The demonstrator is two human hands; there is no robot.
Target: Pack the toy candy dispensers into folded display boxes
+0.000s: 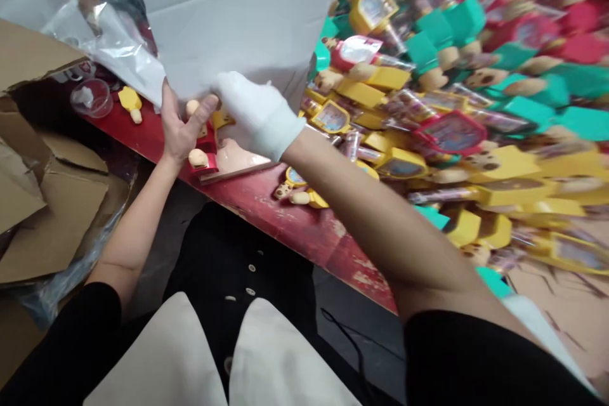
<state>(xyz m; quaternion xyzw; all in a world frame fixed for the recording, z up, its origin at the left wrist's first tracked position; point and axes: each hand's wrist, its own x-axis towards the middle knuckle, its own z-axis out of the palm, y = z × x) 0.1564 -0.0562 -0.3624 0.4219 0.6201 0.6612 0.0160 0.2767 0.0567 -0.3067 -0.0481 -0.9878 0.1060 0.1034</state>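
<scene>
My bare left hand is curled round a small red toy with a round cream head, its thumb across the near side. Just below it, another red toy with a cream head rests at the edge of a pale board or box piece. My right hand, in a white glove, is close beside the left, its fingers curled in and partly blurred. What they hold, if anything, is hidden. Between the hands, a yellow toy shows partly.
Right, a big pile of toys in yellow, green and red covers the table. A yellow toy and clear round tub stand left on the red table edge. Cardboard and clear plastic bag lie left.
</scene>
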